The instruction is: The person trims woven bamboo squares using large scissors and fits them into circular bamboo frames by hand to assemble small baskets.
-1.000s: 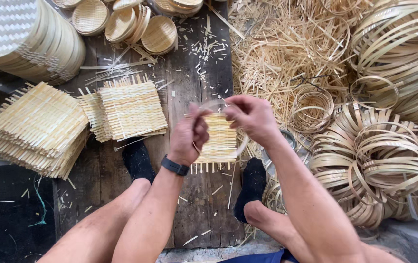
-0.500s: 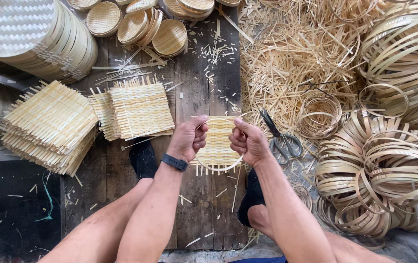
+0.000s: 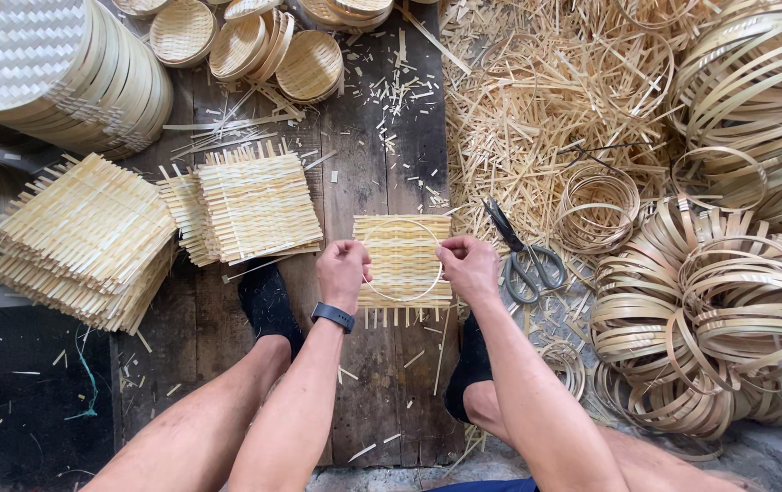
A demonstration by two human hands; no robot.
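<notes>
1. The left hand [image 3: 343,271] and the right hand [image 3: 469,269] hold one square woven bamboo mat [image 3: 402,258] between them, above the wooden plank floor [image 3: 373,155] and between the person's two black-socked feet.
2. A thin bamboo ring [image 3: 399,224] lies against the mat's face; each hand pinches mat and ring together at a side edge, fingers curled shut on them.
3. The mat faces up toward the camera. Its loose strip ends point down toward the person, so those strips run near to far, with the cross strips running left to right.
4. No package, label or sign shows; the only worn item is a dark wristband [image 3: 332,316] on the left wrist.
5. One pair of grey scissors [image 3: 523,258] lies just right of the right hand, blades pointing away and to the left.
6. Two stacks of the same square mats lie to the left: a small stack [image 3: 250,205] near the left hand and a taller stack [image 3: 86,237] farther left.
7. About five shallow round woven trays [image 3: 254,46] lean together at the top.
8. A tall stack of large round trays [image 3: 54,73] fills the upper left corner.
9. Bamboo hoops [image 3: 728,301], too many to count, pile up on the right, beside loose bamboo offcuts [image 3: 546,100].
</notes>
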